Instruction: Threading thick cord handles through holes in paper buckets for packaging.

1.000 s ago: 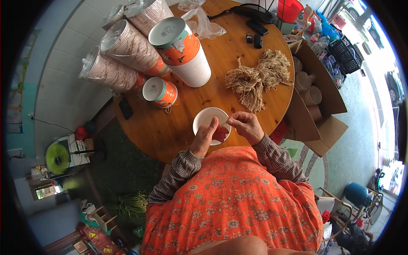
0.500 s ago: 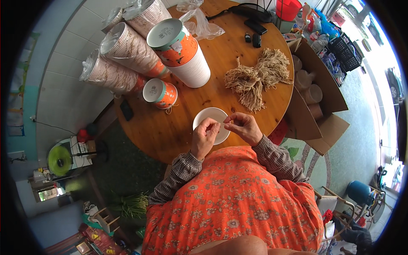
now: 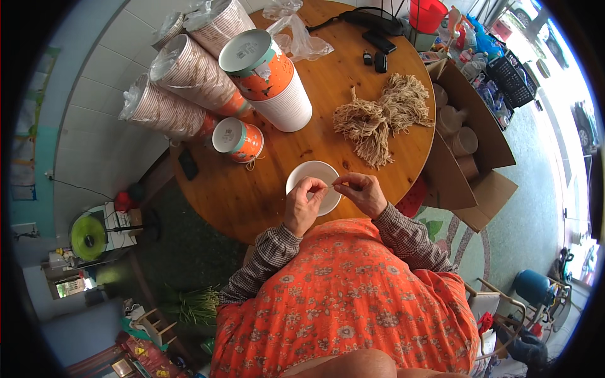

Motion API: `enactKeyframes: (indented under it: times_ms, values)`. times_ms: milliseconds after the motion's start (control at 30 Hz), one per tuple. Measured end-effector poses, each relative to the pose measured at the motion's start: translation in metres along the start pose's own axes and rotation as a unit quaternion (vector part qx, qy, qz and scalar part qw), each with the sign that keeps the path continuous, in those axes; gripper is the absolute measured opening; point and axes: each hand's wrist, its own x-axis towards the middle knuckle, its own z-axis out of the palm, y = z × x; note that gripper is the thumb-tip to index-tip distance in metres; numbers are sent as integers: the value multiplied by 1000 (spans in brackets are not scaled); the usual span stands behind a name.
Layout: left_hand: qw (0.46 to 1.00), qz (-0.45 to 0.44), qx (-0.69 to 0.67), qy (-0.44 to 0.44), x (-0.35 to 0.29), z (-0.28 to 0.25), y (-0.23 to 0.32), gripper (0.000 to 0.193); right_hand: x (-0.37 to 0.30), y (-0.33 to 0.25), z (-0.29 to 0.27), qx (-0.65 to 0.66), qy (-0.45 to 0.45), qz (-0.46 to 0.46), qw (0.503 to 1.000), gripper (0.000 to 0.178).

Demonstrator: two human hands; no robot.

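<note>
Over a white paper bowl (image 3: 309, 170), my left hand (image 3: 304, 206) and my right hand (image 3: 364, 194) face each other with fingertips pinched. A thin, pale string (image 3: 330, 186) runs between the two pinches; most of it is hidden by my fingers. The bowl stands near the table's front edge, mouth up. Beyond my right hand lies a heap of beige strings (image 3: 378, 120). To the left of the bowl, a small orange paper bucket (image 3: 242, 140) stands upside down with a loop of string at its rim.
A tall stack of paper buckets (image 3: 277, 94) and several plastic-wrapped stacks (image 3: 195, 72) fill the left of the round wooden table (image 3: 302, 148). A cardboard box (image 3: 485, 142) holding cups sits past its right edge. A dark phone (image 3: 188, 162) lies at the left edge.
My fingertips have drawn slightly apart, with a short length of string now showing between them. The objects on the table stay where they were.
</note>
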Motion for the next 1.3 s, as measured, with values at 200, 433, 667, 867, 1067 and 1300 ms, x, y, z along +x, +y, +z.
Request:
enactKeyframes:
  times_ms: [200, 433, 667, 867, 1067, 1300]
  values:
    - [992, 105, 69, 15, 3, 5, 7, 9, 3, 21, 3, 0, 30, -38, 999, 19]
    - [984, 134, 114, 1, 4, 2, 1, 8, 1, -18, -4, 105, -96, 104, 984, 23]
    - [975, 166, 150, 8, 9, 0, -2, 9, 8, -6, -3, 103, -96, 84, 986, 16]
    - [984, 125, 123, -12, 4, 7, -10, 14, 4, 6, 0, -100, -12, -37, 994, 15]
    - [987, 111, 109, -47, 3, 9, -18, 18, 1, 12, 1, -115, 9, -31, 993, 15]
    - [897, 165, 353, -208, -53, -25, -119, 34, -4, 48, -22, -49, 78, 60, 994, 19]
